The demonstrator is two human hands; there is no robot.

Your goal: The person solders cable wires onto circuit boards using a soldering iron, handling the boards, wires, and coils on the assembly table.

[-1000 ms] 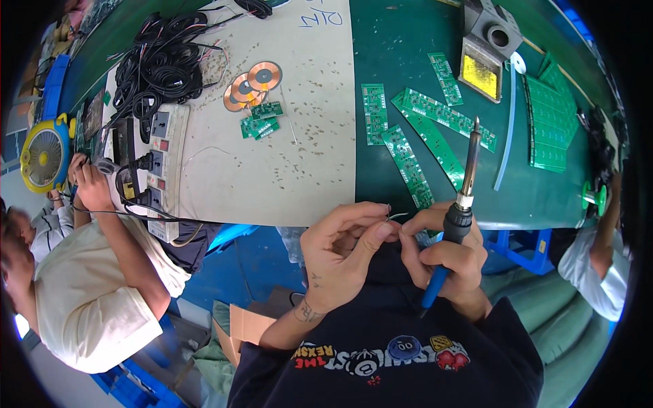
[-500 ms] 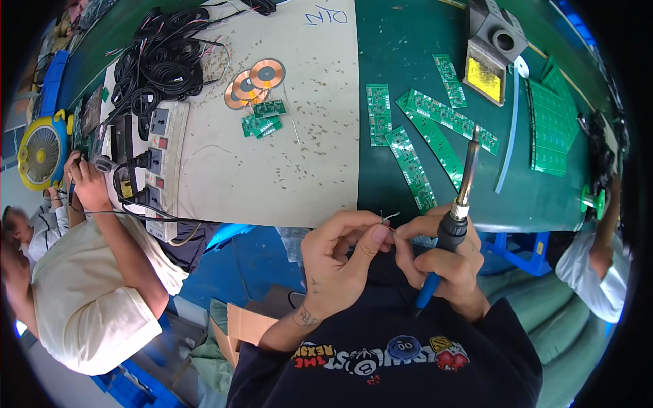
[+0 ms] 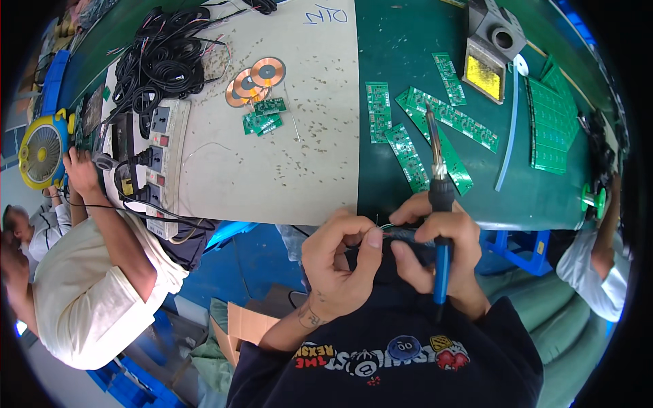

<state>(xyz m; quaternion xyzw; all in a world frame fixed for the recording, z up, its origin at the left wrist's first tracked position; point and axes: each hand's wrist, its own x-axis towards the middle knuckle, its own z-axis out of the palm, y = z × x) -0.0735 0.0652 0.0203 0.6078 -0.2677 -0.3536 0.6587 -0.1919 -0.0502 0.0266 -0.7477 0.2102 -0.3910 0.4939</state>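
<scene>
My left hand [image 3: 340, 265] is closed in a pinch on the end of a thin wire [image 3: 388, 226], just off the table's front edge. My right hand [image 3: 459, 248] grips a soldering iron [image 3: 441, 194] with a black and blue handle, its metal tip pointing up and away over the green circuit boards. The index finger and thumb of that hand are spread beside the wire. Part of the wire is hidden by my fingers.
Beyond my hands lie several green circuit boards [image 3: 409, 158]. Copper coils [image 3: 266, 71], small boards [image 3: 262, 124], black cables [image 3: 166, 64] and a power strip [image 3: 158, 163] are left. A soldering-iron stand [image 3: 500, 34] with yellow sponge [image 3: 484, 70] stands far right. A co-worker [image 3: 95, 285] sits left.
My right hand has opened its pinch near the wire and shifted slightly; the soldering iron has swung left and more upright. My left hand keeps its pinch. The co-worker's hand has moved a little.
</scene>
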